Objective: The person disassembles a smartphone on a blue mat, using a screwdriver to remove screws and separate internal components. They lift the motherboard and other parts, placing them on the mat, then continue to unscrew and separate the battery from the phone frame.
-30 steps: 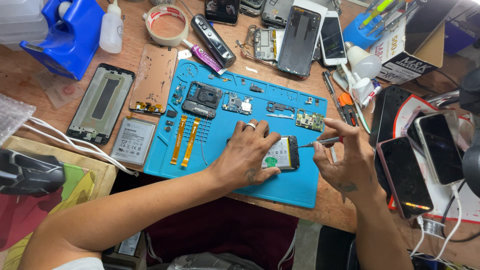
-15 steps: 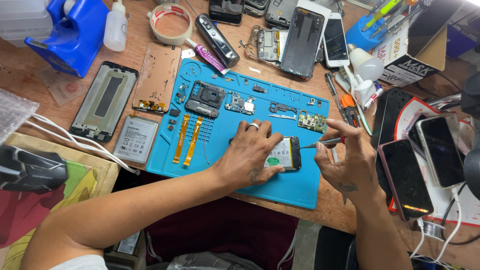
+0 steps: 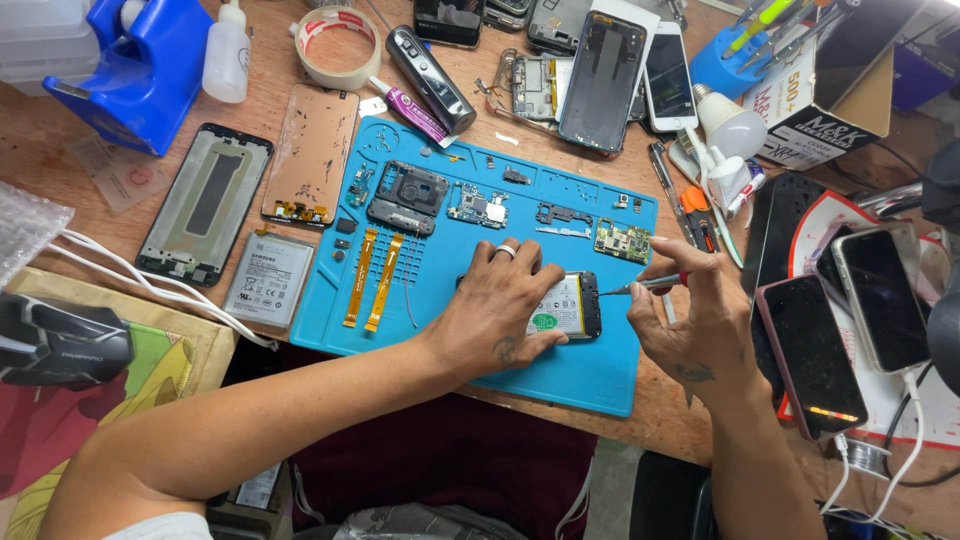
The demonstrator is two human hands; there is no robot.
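Two hands work over the opened black phone frame [image 3: 570, 305], which lies face-down on the blue silicone repair mat [image 3: 560, 370] near its front right part. The left hand [image 3: 500, 310] lies flat on the frame, fingers [image 3: 520, 262] spread and pressing it down. The right hand [image 3: 695, 320] pinches a slim metal screwdriver with a red collar [image 3: 645, 285] between thumb and fingertips, its tip touching the frame's right edge just beside the white-labelled battery with a green mark [image 3: 555, 308].

A slip of that tip looks like the main risk: it sits close enough to the battery that a skid could gouge or pierce it. If the left hand eases off, the frame could slide on the mat. Any loosened screw could roll off among the parts lying loose near by, such as the small green circuit board [image 3: 622, 240] and the two orange flex ribbons [image 3: 372, 280].

As for containers, the blue plastic tool holder [image 3: 725, 65] at the table's far side holds upright pens and tools, and the open cardboard box [image 3: 830, 100] beside it shows a dark interior whose contents cannot be told.
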